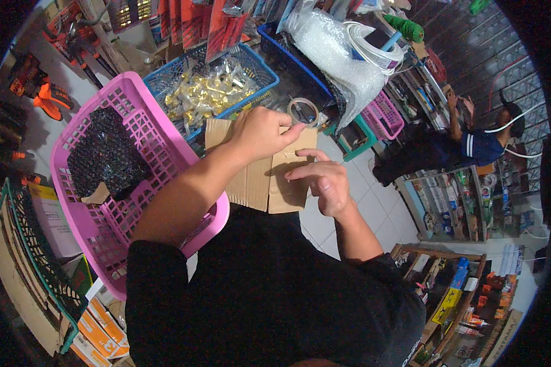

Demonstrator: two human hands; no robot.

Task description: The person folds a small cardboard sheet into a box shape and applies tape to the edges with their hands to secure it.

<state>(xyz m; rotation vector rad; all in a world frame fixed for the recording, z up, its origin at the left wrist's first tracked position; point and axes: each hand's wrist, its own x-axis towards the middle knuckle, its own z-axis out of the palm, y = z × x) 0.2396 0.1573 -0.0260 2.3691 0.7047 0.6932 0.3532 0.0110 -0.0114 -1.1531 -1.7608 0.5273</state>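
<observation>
Here's the left hand [257, 134], right up at the far edge of the cardboard [286, 183], forearm slanting across from the lower left, wrist bent, knuckles up. Its fingers are curled and the thumb points right, just beside the tape roll [310, 124]; whether they grip the roll, I can't tell, with the tips tucked out of sight. And over on the right, the right hand [327, 183], forearm rising steeply, palm turned inward, fingers reaching left over the cardboard's right edge! They're loosely spread, the thumb apart, nothing visible between them. The cardboard itself, creased down its length, sits straight ahead of the black shirt [257, 275], its near edge right by it; what carries it is hidden. Off to the left, the pink basket [218, 219] with a dark heap [107, 153] inside, passing behind the left forearm. Beyond the hands, the blue basket [270, 77], full of small packets [211, 92] with gold-coloured pieces. Far right, another person [480, 147], well apart.
</observation>
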